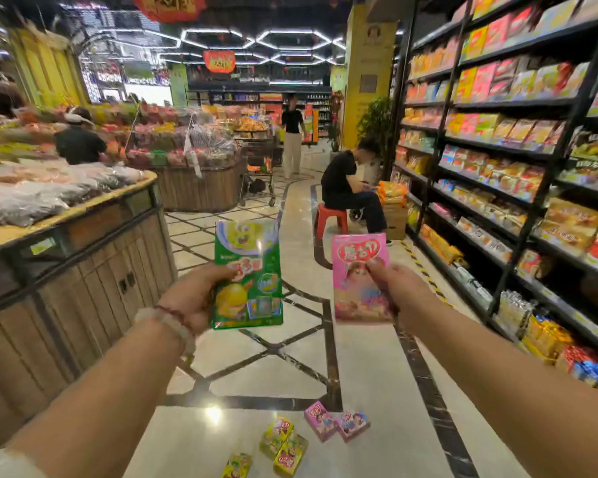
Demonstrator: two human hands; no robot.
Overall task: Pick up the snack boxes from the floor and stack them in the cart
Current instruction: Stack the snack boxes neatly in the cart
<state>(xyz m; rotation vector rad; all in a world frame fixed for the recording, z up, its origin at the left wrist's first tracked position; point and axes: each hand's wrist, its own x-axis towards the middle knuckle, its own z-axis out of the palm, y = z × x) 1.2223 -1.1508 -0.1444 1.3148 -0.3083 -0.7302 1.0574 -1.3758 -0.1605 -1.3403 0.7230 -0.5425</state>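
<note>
Your left hand [195,298] grips the green snack box [247,274] by its lower left edge, thumb across the front. Your right hand [392,284] pinches the pink snack box [358,277] near its right edge, thumb on the printed face. Both boxes are held upright, well above the floor [370,374] and apart from each other.

Take the pink box as your landmark. Below it and nearer to you, five more boxes lie on the floor: two small pink ones [335,424] touching side by side, and to their left three yellow ones [283,446], the lowest cut off by the frame edge.

These look like thin card cartons, probably light and fairly stiff, with glossy printed faces that may slip under a loose pinch. They could dent if you squeeze the broad faces, so hold them across the narrow edges, near the middle, and stack them flat face to face.

The cart you are meant to fill cannot be picked out with certainty; one cart [258,174] stands far up the aisle, left of and beyond the pink box, but whether it is yours is unclear. The fingers behind both boxes are hidden, and the box lettering is too blurred to read.
</note>
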